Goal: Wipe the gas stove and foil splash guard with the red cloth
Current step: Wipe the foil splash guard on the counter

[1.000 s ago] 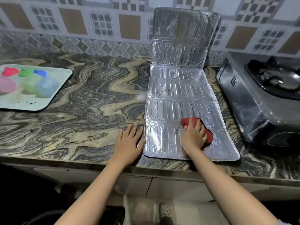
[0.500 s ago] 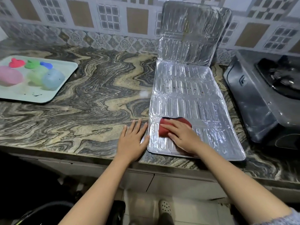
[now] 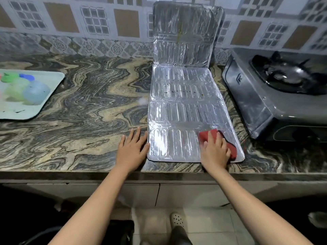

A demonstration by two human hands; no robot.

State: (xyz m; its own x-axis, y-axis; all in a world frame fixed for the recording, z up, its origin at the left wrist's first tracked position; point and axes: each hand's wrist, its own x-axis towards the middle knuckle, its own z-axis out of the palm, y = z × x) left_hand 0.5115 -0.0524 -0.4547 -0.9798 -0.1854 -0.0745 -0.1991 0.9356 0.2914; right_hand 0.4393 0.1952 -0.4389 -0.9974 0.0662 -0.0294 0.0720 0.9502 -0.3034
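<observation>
The foil splash guard [image 3: 184, 96] lies flat on the marbled counter, its far panel leaning upright against the tiled wall. Dark specks dot its middle panels. My right hand [image 3: 215, 151] presses the red cloth [image 3: 210, 136] onto the guard's nearest panel, at its right corner. My left hand [image 3: 131, 149] rests flat on the counter, fingers spread, touching the guard's left edge. The steel gas stove [image 3: 261, 101] with a black burner stands to the right of the guard.
A pale tray [image 3: 49, 96] at the left holds green and blue plastic containers. The counter's front edge [image 3: 159, 172] runs just below my hands. Patterned wall tiles [image 3: 95, 20] back the counter. Floor tiles and a white shoe [image 3: 177, 219] show below.
My right hand has slid the red cloth from the left part of the nearest panel back to its right corner. The left hand has stayed by the guard's edge.
</observation>
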